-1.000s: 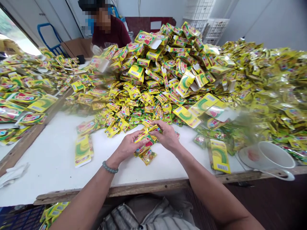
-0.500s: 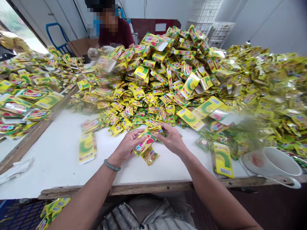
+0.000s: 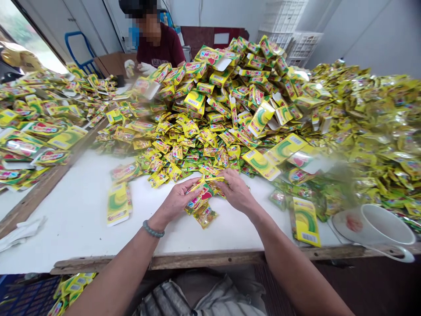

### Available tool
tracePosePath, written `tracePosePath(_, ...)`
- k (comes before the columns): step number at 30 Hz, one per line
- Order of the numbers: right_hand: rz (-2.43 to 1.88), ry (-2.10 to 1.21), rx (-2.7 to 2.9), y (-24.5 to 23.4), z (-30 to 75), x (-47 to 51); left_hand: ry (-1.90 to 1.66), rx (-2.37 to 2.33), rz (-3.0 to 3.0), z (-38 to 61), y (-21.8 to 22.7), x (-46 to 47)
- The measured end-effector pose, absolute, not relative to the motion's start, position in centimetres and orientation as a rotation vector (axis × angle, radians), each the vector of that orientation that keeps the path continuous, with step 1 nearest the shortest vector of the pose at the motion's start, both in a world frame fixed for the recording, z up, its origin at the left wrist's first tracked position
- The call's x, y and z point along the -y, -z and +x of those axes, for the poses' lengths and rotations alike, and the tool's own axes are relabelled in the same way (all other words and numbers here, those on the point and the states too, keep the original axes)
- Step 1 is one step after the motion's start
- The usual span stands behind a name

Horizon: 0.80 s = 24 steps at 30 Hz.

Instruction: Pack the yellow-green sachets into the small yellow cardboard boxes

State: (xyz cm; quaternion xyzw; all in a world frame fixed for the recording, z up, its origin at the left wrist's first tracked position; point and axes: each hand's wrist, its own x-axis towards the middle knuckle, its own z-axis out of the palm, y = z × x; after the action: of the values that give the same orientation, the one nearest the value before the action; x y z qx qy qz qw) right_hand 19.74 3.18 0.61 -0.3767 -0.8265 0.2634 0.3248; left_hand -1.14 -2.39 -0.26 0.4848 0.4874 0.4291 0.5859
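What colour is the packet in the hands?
The packet is yellow with red and green print; it shows best in the head view.

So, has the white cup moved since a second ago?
No. The cup still lies beside the yellow card at the table edge, same gap; only the camera shifted.
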Motion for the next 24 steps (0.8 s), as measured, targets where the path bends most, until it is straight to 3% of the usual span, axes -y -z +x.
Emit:
tracePosePath(6, -1.061, -0.723, 2.25, -0.5, 18.9, -3.3, -0.939, -1.208, 1.261, -0.9, 0.0, 2.5)
tracePosePath(13, -1.069, -1.146, 1.696, -0.6, 18.2, -3.5, -0.923, -1.073, 1.076, -0.5, -0.4, 2.4)
tracePosePath(19, -1.107, -0.987, 1.635, -0.7, 18.0, -3.1, -0.899, -0.997, 0.817, -0.2, -0.8, 2.9)
tracePosePath(24, -1.131, -1.095, 1.599, -0.6, 18.4, -2.6, -1.009, -0.989, 0.739, -0.3, -0.5, 2.7)
